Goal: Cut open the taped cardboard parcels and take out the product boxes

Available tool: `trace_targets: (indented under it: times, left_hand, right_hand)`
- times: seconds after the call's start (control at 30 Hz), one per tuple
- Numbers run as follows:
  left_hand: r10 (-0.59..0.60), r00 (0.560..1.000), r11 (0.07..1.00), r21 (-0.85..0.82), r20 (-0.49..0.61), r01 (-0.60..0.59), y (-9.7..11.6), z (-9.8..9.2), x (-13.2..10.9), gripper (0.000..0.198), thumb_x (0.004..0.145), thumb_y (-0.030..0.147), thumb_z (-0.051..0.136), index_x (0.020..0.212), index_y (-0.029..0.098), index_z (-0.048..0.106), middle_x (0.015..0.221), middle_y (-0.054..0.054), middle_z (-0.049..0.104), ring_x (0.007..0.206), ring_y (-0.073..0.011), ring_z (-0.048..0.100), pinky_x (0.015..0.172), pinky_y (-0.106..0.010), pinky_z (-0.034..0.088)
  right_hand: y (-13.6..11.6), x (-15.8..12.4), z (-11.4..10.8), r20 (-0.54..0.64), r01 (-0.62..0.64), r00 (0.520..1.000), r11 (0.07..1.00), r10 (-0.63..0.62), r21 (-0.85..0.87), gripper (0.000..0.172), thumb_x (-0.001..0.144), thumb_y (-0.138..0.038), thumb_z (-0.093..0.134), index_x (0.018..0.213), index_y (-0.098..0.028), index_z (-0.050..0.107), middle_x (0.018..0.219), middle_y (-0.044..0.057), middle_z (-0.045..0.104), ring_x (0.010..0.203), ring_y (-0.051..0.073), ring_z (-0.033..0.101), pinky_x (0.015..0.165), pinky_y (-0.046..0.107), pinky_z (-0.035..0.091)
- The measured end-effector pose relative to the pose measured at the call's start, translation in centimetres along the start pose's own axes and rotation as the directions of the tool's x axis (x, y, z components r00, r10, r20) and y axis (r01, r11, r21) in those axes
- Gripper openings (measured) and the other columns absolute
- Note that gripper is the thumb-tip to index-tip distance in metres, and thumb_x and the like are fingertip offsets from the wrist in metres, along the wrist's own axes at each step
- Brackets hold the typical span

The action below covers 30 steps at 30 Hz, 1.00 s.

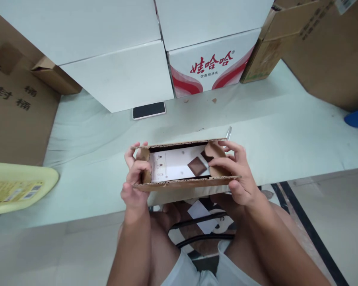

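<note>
Head view: the left hand (134, 178) and the right hand (237, 174) clasp the two ends of an open cardboard box (185, 183), with the fingers curled over its end flaps. The box is at the centre of the frame, over the near edge of the pale table (286, 131). Inside it lies a white leaflet (174, 165). Higher in the frame, a phone (149, 110) lies flat before stacked white cartons (122, 75).

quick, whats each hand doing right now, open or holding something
Left hand: closed on the left end of the cardboard box.
Right hand: closed on the right end of the cardboard box.
</note>
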<state>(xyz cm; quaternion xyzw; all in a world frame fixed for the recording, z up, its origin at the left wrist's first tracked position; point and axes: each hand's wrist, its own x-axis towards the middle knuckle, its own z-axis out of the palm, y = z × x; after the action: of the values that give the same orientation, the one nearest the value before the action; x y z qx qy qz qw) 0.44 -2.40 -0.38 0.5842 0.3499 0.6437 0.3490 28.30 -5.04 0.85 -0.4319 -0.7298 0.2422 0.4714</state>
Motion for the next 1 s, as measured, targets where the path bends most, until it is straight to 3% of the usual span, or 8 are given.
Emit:
trace_targets:
  times: [0.17, 0.3, 0.4, 0.5, 0.6, 0.7, 0.83, 1.0]
  left_hand:
    - [-0.018, 0.998, 0.994, -0.109, -0.065, 0.011, -0.4, 0.6, 0.1, 0.041, 0.082, 0.068, 0.062, 0.085, 0.027, 0.056, 0.137, -0.002, 0.056, 0.13, -0.0317, 0.056, 0.111, -0.052, 0.045]
    - [-0.063, 0.996, 0.994, -0.095, -0.057, 0.058, -1.3, 0.3, 0.0, 0.047, 0.075, 0.064, 0.075, 0.089, 0.027, 0.049, 0.133, -0.003, 0.057, 0.128, -0.0315, 0.057, 0.106, -0.051, 0.047]
    - [-0.1, 0.993, 0.995, -0.037, -0.06, 0.098, -1.7, -0.2, -0.2, 0.049, 0.08, 0.07, 0.068, 0.09, 0.026, 0.048, 0.125, -0.005, 0.057, 0.122, -0.0292, 0.058, 0.101, -0.047, 0.049]
    - [-0.121, 0.991, 0.993, 0.001, -0.062, 0.121, -1.6, -0.6, -0.2, 0.045, 0.083, 0.067, 0.066, 0.092, 0.026, 0.05, 0.117, -0.006, 0.057, 0.115, -0.0267, 0.058, 0.098, -0.043, 0.048]
    - [-0.116, 0.984, 0.993, 0.005, -0.133, 0.118, -1.2, -0.9, -0.1, 0.043, 0.08, 0.061, 0.071, 0.096, 0.027, 0.052, 0.11, -0.004, 0.056, 0.11, -0.0239, 0.057, 0.095, -0.038, 0.046]
    - [-0.209, 0.956, 0.976, 0.021, -0.205, 0.218, -0.3, -1.2, 0.0, 0.037, 0.08, 0.053, 0.071, 0.094, 0.025, 0.051, 0.088, 0.001, 0.052, 0.083, -0.0169, 0.054, 0.077, -0.03, 0.045]
    - [-0.456, 0.886, 0.881, 0.101, -0.078, 0.462, 1.3, -1.8, -0.3, 0.037, 0.085, 0.049, 0.059, 0.066, 0.022, 0.042, 0.061, 0.004, 0.037, 0.059, -0.0118, 0.037, 0.056, -0.027, 0.03]
    - [-0.471, 0.882, 0.868, 0.173, -0.002, 0.464, 2.9, -2.3, -0.5, 0.044, 0.083, 0.043, 0.053, 0.054, 0.023, 0.027, 0.053, 0.004, 0.025, 0.053, -0.0095, 0.026, 0.051, -0.028, 0.019]
  right_hand:
    - [0.3, 0.0, -0.1, -0.386, -0.02, 0.918, 0.984, 0.089, 0.179, 0.06, 0.101, -0.066, 0.03, 0.075, -0.022, 0.062, 0.117, 0.01, 0.055, 0.107, 0.026, 0.059, 0.089, 0.046, 0.051]
    - [0.3, -0.2, -1.9, -0.451, -0.111, 0.881, 0.989, 0.145, 0.101, 0.031, 0.096, -0.039, 0.058, 0.071, -0.021, 0.064, 0.103, 0.007, 0.061, 0.108, 0.024, 0.06, 0.092, 0.042, 0.049]
    - [-2.1, 0.2, -3.9, -0.465, -0.102, 0.883, 0.992, 0.057, -0.072, 0.006, 0.091, -0.024, 0.067, 0.088, -0.025, 0.073, 0.094, 0.004, 0.066, 0.091, 0.019, 0.064, 0.076, 0.034, 0.051]
    - [-6.1, 2.1, -4.9, -0.269, 0.044, 0.957, 0.969, -0.112, -0.245, 0.017, 0.089, -0.014, 0.067, 0.092, -0.029, 0.074, 0.088, 0.0, 0.072, 0.075, 0.015, 0.065, 0.063, 0.03, 0.048]
    - [-8.9, 5.3, -4.2, 0.148, 0.198, 0.976, 0.928, -0.158, -0.315, 0.019, 0.093, -0.017, 0.06, 0.093, -0.028, 0.075, 0.084, -0.002, 0.076, 0.068, 0.014, 0.068, 0.059, 0.028, 0.049]
    - [-8.9, 8.7, -2.4, 0.442, 0.217, 0.897, 0.858, 0.013, -0.466, 0.024, 0.092, -0.018, 0.055, 0.092, -0.027, 0.078, 0.095, 0.0, 0.079, 0.076, 0.018, 0.072, 0.065, 0.031, 0.052]
    - [-7.7, 10.8, -1.4, 0.552, 0.231, 0.801, 0.73, 0.233, -0.643, 0.042, 0.081, -0.03, 0.068, 0.123, -0.027, 0.074, 0.13, 0.005, 0.073, 0.109, 0.03, 0.072, 0.083, 0.039, 0.057]
    - [-7.9, 10.3, -0.5, 0.644, 0.32, 0.659, 0.631, 0.387, -0.707, 0.077, 0.076, -0.038, 0.07, 0.15, -0.027, 0.054, 0.136, 0.01, 0.069, 0.113, 0.034, 0.07, 0.083, 0.041, 0.056]
